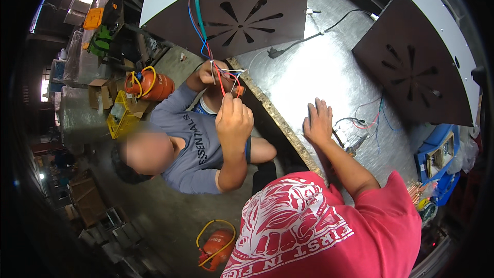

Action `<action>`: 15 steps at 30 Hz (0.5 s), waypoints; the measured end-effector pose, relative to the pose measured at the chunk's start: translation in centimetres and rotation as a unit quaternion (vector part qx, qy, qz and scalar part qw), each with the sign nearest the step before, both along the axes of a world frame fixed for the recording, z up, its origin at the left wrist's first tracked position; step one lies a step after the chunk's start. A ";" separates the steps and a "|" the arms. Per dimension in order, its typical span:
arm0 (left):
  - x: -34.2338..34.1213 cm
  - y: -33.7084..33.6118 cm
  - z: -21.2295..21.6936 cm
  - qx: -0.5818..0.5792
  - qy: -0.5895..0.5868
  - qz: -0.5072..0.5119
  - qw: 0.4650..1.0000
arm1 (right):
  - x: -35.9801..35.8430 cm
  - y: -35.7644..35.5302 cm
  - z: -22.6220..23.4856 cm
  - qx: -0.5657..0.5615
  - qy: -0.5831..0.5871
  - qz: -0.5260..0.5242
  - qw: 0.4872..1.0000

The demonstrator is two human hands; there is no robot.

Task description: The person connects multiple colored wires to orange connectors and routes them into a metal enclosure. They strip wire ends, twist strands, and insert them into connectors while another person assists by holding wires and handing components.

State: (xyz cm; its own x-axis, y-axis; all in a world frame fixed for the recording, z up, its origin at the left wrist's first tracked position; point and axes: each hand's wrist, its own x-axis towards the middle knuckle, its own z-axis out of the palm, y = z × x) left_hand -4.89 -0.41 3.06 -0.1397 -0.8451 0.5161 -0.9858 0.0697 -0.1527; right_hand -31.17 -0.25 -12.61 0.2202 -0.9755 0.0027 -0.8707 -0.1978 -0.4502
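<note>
My right hand lies palm down on the shiny metal tabletop, fingers spread, holding nothing. Its arm comes from a red sleeve at the lower right; my left hand is not in view. Just right of my forearm are a small metal fitting and thin loose wires. Across the table's left edge, a co-worker in a grey-blue shirt holds red, blue and white wires in both hands. These hang from a dark panel with petal-shaped slots.
A second slotted dark panel stands at the right. A black cable with a plug crosses the back of the table. Beyond its right end sits a blue case. Orange gas cylinders and a yellow crate stand on the floor at left.
</note>
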 end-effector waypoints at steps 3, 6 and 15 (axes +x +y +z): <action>-0.2 0.6 0.2 0.013 -0.057 0.012 0.998 | 0.0 0.0 -0.1 -0.005 0.000 -0.007 1.000; -0.5 2.1 0.6 0.036 -0.109 0.031 0.993 | 0.0 0.0 -0.1 -0.005 -0.001 -0.010 1.000; -0.4 4.5 2.4 0.028 -0.059 0.002 0.998 | 0.2 0.0 -0.3 -0.038 -0.008 -0.013 0.999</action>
